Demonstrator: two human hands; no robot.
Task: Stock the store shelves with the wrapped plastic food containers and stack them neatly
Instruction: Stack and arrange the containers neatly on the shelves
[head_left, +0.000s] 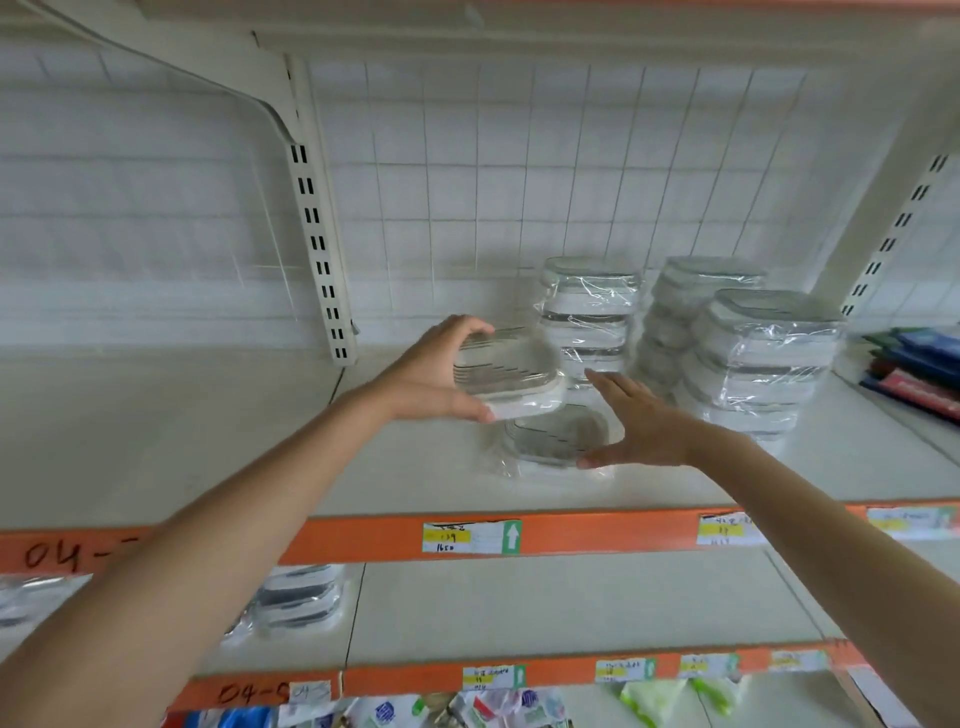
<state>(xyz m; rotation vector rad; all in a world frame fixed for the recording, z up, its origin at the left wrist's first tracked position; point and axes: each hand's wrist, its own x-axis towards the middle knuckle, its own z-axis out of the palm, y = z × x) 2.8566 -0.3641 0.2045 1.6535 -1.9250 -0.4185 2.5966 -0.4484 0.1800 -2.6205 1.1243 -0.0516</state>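
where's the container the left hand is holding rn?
Head view, centre: the held container is in the left hand, just above a container lying on the upper shelf, left of the wrapped stacks.

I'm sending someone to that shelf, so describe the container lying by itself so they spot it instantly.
On the upper orange-edged shelf, look in front of the tall wrapped stacks. The single wrapped container lies alone near the front, just below the raised one.

Held container (506, 376) above another (558, 434), stacks (748, 353) right.
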